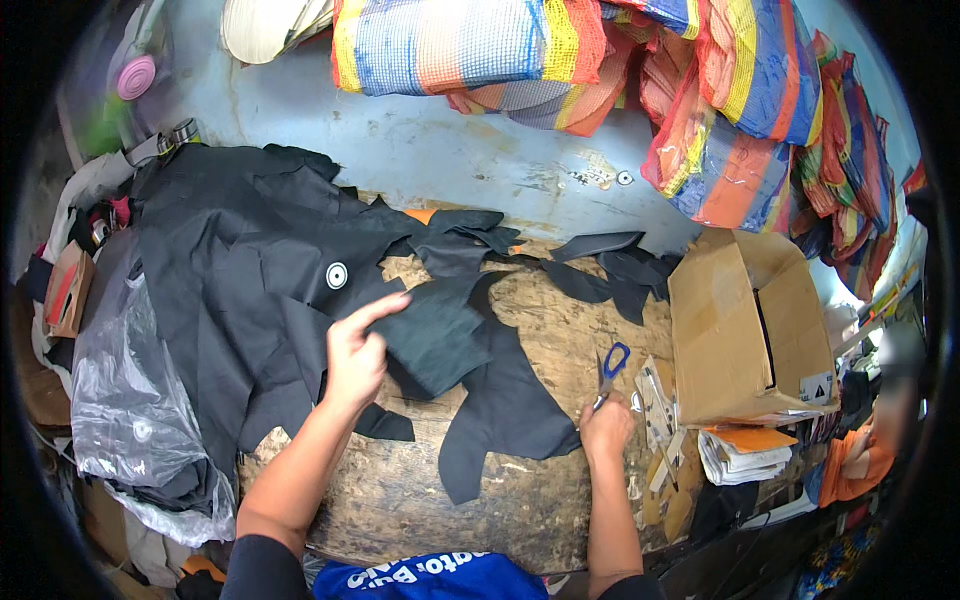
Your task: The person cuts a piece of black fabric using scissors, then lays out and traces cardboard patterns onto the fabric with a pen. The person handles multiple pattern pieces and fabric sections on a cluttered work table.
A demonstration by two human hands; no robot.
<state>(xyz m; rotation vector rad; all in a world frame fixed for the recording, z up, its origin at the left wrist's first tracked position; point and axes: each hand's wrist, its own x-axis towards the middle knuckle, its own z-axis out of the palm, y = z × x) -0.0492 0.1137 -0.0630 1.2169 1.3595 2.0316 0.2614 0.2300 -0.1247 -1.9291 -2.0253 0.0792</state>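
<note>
Black sheet fills the left of the worn wooden surface, largest mass by far, looks mostly uncut from where I stand. Clear plastic sits along its left edge.

Progress: partway, my read. Separate so far: curved panel mid-surface, small strip near the left forearm, and a loose group of pieces at back right, short of the box. Can't tell finished parts from scrap; no sorted stack that I can make out.

Left hand: index out over the corner of a dark patch, other fingers curled; can't tell if it grips. Patch overlaps the panel's upper part.

Right hand: curled at the lower end of the scissors, blue loop pointing away, close to the panel's right tip. Grip hidden, can't confirm a hold. Blades aren't on cloth, so no cut under way; remaining work seems to be the big sheet
</note>
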